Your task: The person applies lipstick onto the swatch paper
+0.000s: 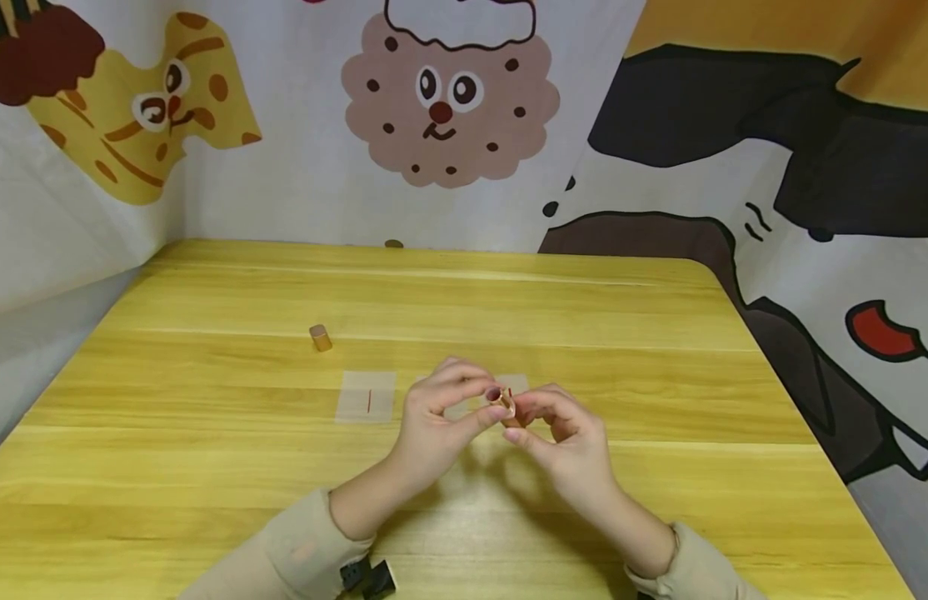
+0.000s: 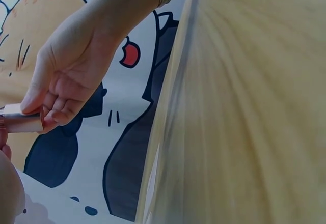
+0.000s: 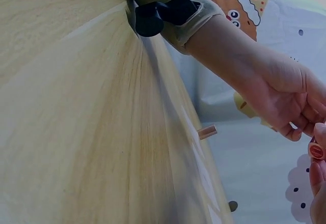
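A shiny copper-coloured lipstick tube point(image 1: 507, 412) is held up over the table between both hands. My left hand point(image 1: 443, 406) pinches its upper part with thumb and fingers, beside the round open end, which looks dark inside. Lower down, my right hand point(image 1: 572, 437) grips the tube between thumb and fingertips. In the left wrist view the tube point(image 2: 26, 122) lies across the fingers of the right hand point(image 2: 71, 76). A reddish label shows on the tube's base point(image 3: 316, 151) in the right wrist view. The matching copper cap point(image 1: 321, 338) stands apart on the table, to the left.
A pale paper square point(image 1: 351, 398) with a thin red stroke lies left of the hands. Another paper point(image 1: 518, 382) with a red mark is partly hidden behind them. The wooden table point(image 1: 209, 467) ends at a cartoon-printed cloth point(image 1: 284, 192). A black device point(image 1: 377, 579) sits by the left sleeve.
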Motion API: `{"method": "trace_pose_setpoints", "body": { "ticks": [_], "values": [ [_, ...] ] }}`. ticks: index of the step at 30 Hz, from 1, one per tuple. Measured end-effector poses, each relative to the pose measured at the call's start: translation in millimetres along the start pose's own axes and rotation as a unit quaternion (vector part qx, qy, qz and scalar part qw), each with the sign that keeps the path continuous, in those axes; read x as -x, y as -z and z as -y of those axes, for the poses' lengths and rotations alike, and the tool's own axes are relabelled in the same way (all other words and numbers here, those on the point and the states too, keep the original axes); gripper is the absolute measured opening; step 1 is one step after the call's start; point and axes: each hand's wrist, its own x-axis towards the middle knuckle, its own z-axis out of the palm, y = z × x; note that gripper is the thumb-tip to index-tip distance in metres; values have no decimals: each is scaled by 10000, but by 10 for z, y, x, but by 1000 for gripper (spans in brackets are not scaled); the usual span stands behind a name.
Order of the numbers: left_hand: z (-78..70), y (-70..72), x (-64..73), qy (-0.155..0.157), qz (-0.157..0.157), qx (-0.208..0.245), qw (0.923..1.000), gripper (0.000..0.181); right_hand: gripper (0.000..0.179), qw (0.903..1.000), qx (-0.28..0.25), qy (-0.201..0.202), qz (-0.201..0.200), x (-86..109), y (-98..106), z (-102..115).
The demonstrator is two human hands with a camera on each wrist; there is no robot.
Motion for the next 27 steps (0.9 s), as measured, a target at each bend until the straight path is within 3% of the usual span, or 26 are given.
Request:
{"method": "trace_pose_setpoints", "body": {
  "ticks": [19,27],
  "values": [
    [39,-29,42,171,-362,-166,9991,22,41,9997,166,-110,-111,-24,-51,78],
    [120,4,60,256,-105,198,9994,25,41,10000,65,42,-4,-17,-27,38]
  ]
}}
